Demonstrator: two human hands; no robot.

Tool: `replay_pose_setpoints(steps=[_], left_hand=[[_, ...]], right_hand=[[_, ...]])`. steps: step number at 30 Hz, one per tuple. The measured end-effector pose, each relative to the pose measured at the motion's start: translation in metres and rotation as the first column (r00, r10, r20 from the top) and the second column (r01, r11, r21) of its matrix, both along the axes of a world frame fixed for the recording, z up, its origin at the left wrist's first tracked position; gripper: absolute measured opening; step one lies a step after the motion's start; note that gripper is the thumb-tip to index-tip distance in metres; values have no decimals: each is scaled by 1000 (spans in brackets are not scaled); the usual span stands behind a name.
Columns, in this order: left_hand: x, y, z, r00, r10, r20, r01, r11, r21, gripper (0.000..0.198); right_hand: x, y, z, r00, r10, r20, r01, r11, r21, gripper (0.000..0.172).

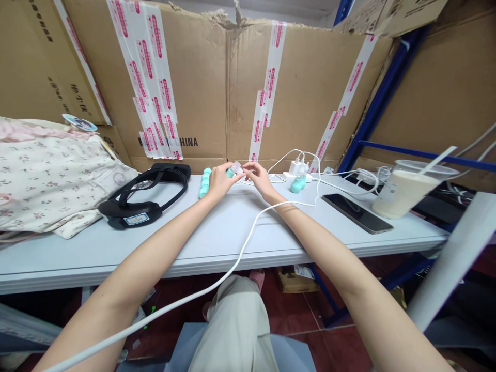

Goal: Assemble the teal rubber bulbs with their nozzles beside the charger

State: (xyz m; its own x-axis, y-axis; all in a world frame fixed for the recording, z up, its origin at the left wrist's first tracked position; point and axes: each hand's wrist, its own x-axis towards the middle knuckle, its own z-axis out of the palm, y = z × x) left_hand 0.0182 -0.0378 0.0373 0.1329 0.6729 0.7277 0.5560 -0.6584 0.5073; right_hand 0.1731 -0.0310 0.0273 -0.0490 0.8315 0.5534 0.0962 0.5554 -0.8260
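Both my arms reach far across the white table (217, 243). My left hand (217, 181) is closed around a small teal bottle with a clear cap (233, 169). My right hand (259, 178) pinches at the cap end of the same bottle, fingers pressed together. A row of teal bottles (204, 183) lies just left of my left hand. One more teal bottle (297, 184) stands to the right, by a white charger (297, 168).
A black headset (145, 196) lies left of centre, floral cloth (46, 175) at far left. A dark phone (356, 213) and a plastic cup with milky drink and straw (406, 192) stand right. A white cable (248, 232) crosses the table edge. Taped cardboard (232, 88) walls the back.
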Motion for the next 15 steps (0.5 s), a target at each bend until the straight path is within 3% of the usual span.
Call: replay_pose_setpoints(steps=[6,11,15], left_hand=[[-2,11,-1,980,-128,151,141,987,-75,38],[-3,9,2,942,-245,231,287,943,-169,40],[-1,5,4,923,-295,249,337,930,-149,43]], right_hand=[[-2,-7,7,998,5,66,-9,998,69,33],[2,-9,9,990,-13,139,-6,990,139,28],[6,-8,13,985,-47,167,19,986,165,26]])
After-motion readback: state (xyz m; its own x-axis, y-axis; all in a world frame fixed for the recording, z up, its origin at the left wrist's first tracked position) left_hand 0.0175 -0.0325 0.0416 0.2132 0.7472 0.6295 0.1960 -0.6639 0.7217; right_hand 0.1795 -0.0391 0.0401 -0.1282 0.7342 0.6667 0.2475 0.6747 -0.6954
